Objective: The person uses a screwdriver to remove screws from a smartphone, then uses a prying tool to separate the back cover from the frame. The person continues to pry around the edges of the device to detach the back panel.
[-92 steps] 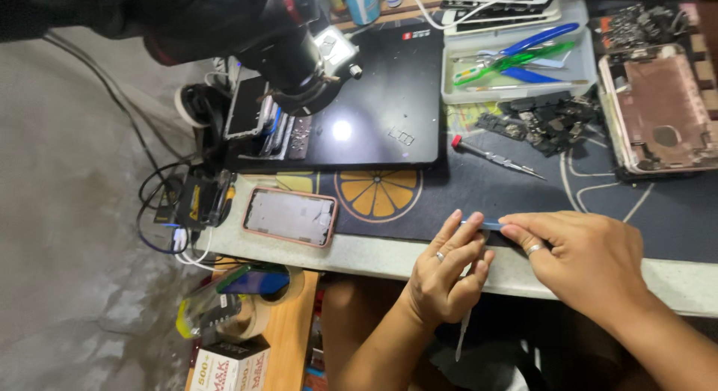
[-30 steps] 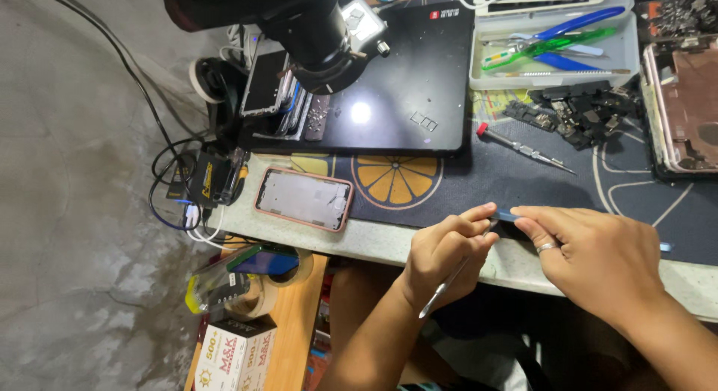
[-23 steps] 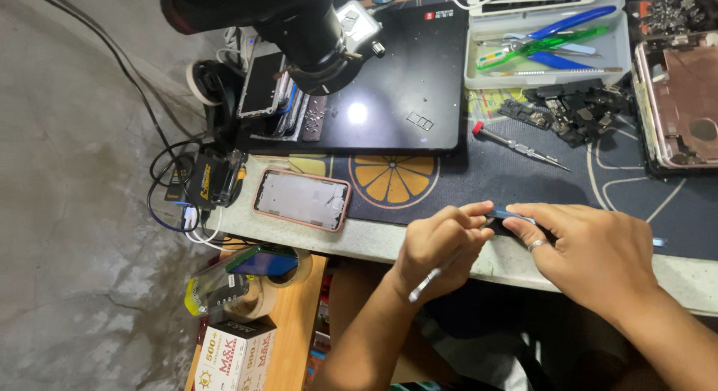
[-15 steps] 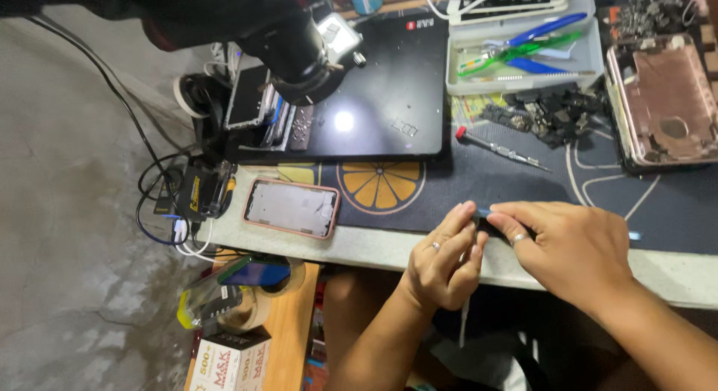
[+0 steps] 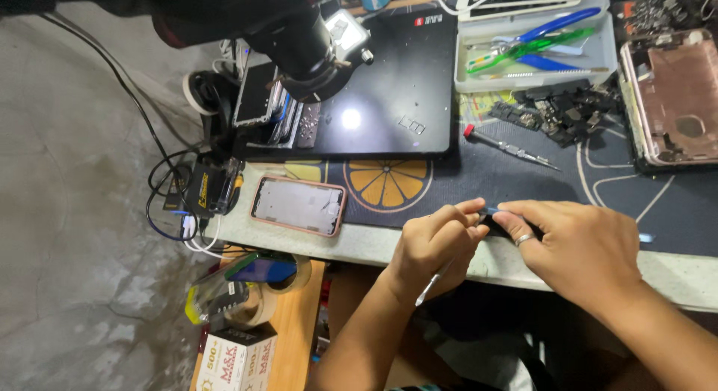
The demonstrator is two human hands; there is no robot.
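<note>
At bench edge (image 5: pixel 464 260), 2 hands' fingers (image 5: pixel 467 209) pinching small part (image 5: pixel 492 211)

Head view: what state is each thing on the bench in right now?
Left hand: fingers pinching a small dark part, thin tool held underneath.
Right hand: fingers on the same part, ring on one finger.
Phone frame: lying flat near the bench edge, apart from both hands.
Screwdriver: lying on the mat, untouched.
Rose housing: open, lying flat.
Tray: holds blue and green pliers.

Small dark part (image 5: pixel 490 220): pinched between fingertips at the table's front edge, just right of the orange-slice mat print; mostly hidden.
</note>
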